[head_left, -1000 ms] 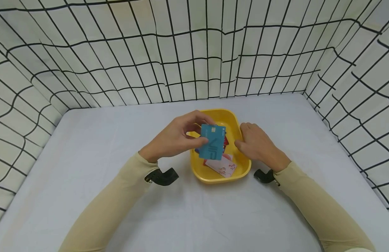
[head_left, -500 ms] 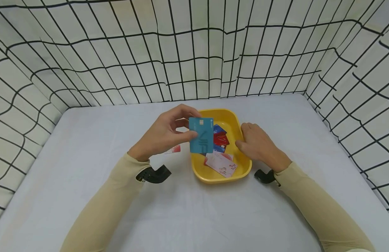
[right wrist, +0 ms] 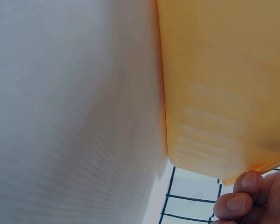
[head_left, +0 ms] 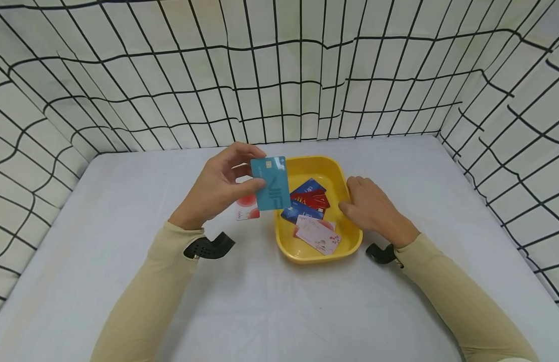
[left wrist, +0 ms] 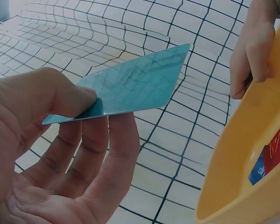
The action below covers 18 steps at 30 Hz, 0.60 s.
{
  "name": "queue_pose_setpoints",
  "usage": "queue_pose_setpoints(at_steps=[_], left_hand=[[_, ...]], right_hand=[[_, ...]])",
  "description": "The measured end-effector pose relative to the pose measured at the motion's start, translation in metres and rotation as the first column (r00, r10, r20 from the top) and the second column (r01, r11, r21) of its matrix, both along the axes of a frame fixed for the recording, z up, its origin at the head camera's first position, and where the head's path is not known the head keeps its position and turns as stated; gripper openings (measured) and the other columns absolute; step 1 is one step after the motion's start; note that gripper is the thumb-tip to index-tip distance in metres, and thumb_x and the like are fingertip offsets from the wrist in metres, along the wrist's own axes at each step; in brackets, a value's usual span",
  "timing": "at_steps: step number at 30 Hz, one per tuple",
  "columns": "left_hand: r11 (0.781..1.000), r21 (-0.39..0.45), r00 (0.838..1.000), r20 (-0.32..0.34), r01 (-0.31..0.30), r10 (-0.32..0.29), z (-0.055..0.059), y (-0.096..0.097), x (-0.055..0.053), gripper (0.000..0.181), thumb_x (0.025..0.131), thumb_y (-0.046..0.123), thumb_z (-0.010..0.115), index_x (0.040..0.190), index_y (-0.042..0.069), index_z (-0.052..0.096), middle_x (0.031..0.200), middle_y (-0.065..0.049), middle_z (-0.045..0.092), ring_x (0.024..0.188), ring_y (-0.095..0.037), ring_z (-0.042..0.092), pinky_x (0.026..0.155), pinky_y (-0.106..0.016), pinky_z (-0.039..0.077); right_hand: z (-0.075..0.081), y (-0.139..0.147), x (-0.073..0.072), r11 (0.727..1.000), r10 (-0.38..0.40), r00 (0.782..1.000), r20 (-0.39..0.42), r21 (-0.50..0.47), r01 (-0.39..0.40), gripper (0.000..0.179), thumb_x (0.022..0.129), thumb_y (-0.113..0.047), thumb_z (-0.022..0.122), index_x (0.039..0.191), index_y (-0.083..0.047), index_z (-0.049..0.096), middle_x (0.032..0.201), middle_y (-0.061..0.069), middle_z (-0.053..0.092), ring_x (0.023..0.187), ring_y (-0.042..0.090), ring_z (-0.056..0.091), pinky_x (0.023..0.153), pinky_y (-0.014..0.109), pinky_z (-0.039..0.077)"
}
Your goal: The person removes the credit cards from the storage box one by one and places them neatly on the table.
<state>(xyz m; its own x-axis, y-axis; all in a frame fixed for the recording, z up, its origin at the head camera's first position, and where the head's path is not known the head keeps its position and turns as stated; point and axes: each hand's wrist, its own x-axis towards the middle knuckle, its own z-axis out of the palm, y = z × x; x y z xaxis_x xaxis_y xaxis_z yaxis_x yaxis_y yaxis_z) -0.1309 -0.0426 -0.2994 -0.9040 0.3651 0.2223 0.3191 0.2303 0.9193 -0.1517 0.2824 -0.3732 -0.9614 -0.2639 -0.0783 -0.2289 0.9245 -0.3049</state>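
In the head view my left hand (head_left: 220, 183) pinches a teal bank card (head_left: 271, 185) by its left edge, thumb on the front and fingers behind. The card has a chip and large letters and is held above the table, left of a yellow plastic tray (head_left: 286, 249). The left wrist view shows the teal card (left wrist: 135, 86) tilted between thumb and fingers. My right hand (head_left: 372, 208) grips the tray's right rim; in the right wrist view its curled fingers (right wrist: 238, 203) lie at the rim's outside. Inside the tray lie blue cards (head_left: 302, 210), a red card (head_left: 313, 200) and a pale pink card (head_left: 317, 235).
A white and red card (head_left: 248, 207) lies on the white-covered table (head_left: 270, 311) left of the tray, partly hidden by my left hand. A white wall with a black grid (head_left: 284, 75) stands behind the table and along both sides.
My left hand has moved left with the teal card, from over the tray to beside it. More of the tray's cards and the card on the table show. The right hand stays on the rim.
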Motion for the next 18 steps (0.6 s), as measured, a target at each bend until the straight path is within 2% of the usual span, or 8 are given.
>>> queue_pose_setpoints(at_steps=[8,14,18], left_hand=[[0.997,0.029,0.997,0.027,-0.075,0.075,-0.007,-0.014,0.001,0.043,0.092,0.003,0.072,0.131,0.009,0.056,0.131,-0.007,0.062,0.108,-0.027,0.066,0.089,-0.022,0.061],[0.989,0.129,0.996,0.05,-0.074,0.068,-0.011,-0.022,0.001,0.041,0.091,0.001,0.072,0.127,0.013,0.058,0.122,-0.005,0.063,0.101,-0.023,0.067,0.085,-0.021,0.061],[0.984,0.161,0.995,0.065,-0.083,0.073,-0.013,-0.028,0.002,0.041,0.092,0.002,0.073,0.129,0.013,0.058,0.12,-0.006,0.063,0.099,-0.022,0.066,0.082,-0.023,0.062]], right_hand=[[0.0,0.001,0.0,1.0,0.003,1.0,0.001,-0.003,-0.003,0.036,0.091,-0.025,0.053,0.116,0.001,0.053,0.093,0.013,0.053,0.092,0.029,0.05,0.075,0.037,0.042],[-0.001,0.001,0.0,1.0,0.001,1.0,0.001,-0.009,-0.001,0.037,0.091,-0.025,0.054,0.118,0.001,0.053,0.093,0.013,0.053,0.092,0.028,0.05,0.075,0.036,0.043],[0.0,0.001,0.0,1.0,0.001,1.0,0.003,-0.011,-0.001,0.037,0.091,-0.025,0.053,0.117,0.0,0.053,0.094,0.013,0.053,0.092,0.028,0.05,0.075,0.036,0.042]])
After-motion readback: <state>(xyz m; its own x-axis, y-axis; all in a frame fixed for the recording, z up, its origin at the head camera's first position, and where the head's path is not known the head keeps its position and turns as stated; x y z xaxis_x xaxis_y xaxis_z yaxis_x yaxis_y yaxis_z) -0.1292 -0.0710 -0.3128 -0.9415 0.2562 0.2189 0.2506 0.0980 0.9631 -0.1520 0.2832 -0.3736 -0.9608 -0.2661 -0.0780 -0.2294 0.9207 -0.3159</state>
